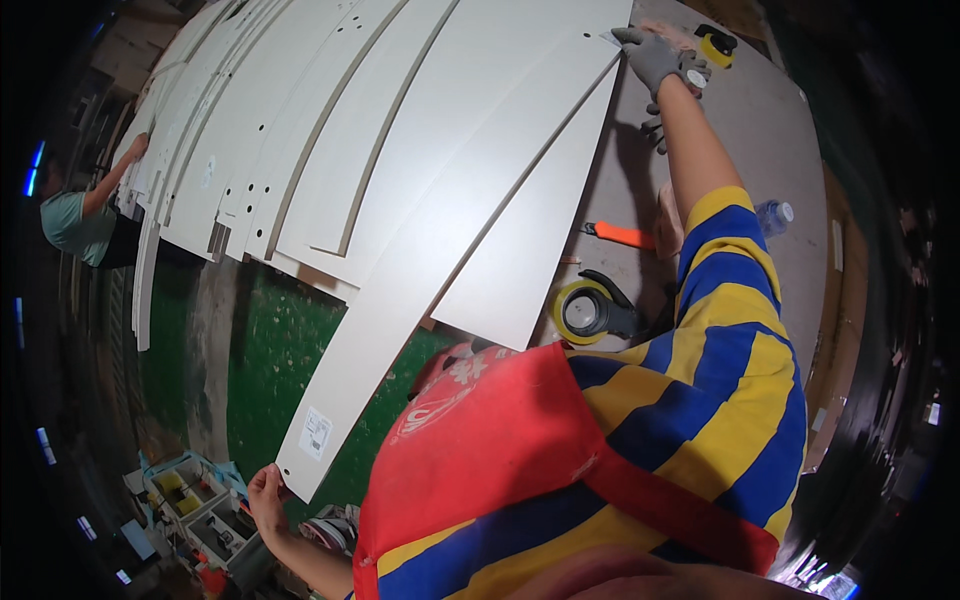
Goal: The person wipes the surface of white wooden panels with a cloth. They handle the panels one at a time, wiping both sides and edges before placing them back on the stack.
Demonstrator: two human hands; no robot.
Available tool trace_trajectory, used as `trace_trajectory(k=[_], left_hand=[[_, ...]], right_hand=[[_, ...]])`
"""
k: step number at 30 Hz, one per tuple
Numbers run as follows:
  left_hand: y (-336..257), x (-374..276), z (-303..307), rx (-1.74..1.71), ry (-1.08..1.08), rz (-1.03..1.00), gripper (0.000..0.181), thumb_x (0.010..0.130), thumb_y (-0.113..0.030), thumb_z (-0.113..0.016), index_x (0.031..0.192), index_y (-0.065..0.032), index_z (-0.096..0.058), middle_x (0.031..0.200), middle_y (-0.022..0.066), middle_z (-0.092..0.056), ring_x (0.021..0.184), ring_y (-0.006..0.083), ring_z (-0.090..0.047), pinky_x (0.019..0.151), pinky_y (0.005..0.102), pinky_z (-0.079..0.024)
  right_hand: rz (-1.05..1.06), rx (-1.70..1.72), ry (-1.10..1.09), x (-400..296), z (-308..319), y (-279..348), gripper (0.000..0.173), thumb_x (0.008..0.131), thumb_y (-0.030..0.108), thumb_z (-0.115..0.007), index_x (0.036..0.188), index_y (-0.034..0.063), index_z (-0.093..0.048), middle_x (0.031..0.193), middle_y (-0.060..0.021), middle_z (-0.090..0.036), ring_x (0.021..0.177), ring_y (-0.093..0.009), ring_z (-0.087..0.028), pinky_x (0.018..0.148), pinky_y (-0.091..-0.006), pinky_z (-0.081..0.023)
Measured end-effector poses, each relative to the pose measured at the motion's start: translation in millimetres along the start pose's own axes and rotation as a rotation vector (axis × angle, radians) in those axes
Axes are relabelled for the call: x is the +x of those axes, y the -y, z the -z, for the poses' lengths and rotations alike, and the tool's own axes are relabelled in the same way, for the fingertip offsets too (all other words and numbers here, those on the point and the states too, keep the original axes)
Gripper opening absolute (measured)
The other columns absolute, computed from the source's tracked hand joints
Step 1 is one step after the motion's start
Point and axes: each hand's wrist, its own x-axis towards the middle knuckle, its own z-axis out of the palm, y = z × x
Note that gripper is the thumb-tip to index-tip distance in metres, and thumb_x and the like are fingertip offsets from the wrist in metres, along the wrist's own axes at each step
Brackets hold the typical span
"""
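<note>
A long, narrow white panel (pixel 390 315) lies diagonally over other white panels, its near end jutting past their edge over the green floor. That end bears a printed label (pixel 314 433) and a small dark hole. My left hand (pixel 267 491), bare, grips its corner, the fingertips partly hidden. At the far end, my right hand (pixel 646 56) wears a grey glove and touches the panel's corner; a small clear or whitish piece is at its fingertips. Another white panel (pixel 517 270) lies beside the long one. A grey glove (pixel 654 129) shows on the table by my right forearm.
On the grey table (pixel 780 135) lie an orange utility knife (pixel 624 235), a tape dispenser (pixel 592 309), another yellow-and-black dispenser (pixel 718 48) and a plastic bottle (pixel 775 217). A co-worker (pixel 79 221) touches stacked panels at the far left. A divided tool bin (pixel 199 510) stands lower left.
</note>
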Motion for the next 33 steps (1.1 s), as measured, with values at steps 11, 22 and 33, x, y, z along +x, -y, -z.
trace_trajectory(k=[11,22,33], left_hand=[[-42.7,-4.8,-27.7,0.129,0.081,-0.015,0.033,0.094,-0.033,-0.068,0.094,0.0001,-0.067,0.078,0.0042,-0.066,0.063,0.0138,-0.063,0.060,0.0284,-0.054],[-138.1,-11.8,-268.6,-0.086,0.699,-0.191,0.029,0.096,-0.023,-0.064,0.105,0.0049,-0.066,0.087,0.0100,-0.071,0.072,0.0164,-0.070,0.065,0.0269,-0.057],[-142.7,11.4,-277.3,-0.047,0.847,-0.324,0.027,0.097,-0.025,-0.065,0.101,0.0015,-0.069,0.085,0.0058,-0.069,0.073,0.0101,-0.063,0.070,0.0256,-0.051]], right_hand=[[0.110,0.018,-0.007,-39.4,-17.3,5.6,0.036,0.090,0.027,-0.053,0.121,0.0318,-0.071,0.115,-0.0101,-0.071,0.104,-0.030,-0.068,0.094,-0.0394,-0.052],[0.259,0.154,-0.068,-193.8,-4.7,126.9,0.031,0.089,0.014,-0.056,0.114,0.0209,-0.074,0.105,-0.0061,-0.072,0.099,-0.027,-0.067,0.091,-0.0374,-0.046],[0.068,0.495,0.128,-220.2,10.2,139.8,0.034,0.093,0.009,-0.056,0.124,0.0073,-0.069,0.108,-0.0090,-0.073,0.092,-0.014,-0.066,0.085,-0.0258,-0.053]])
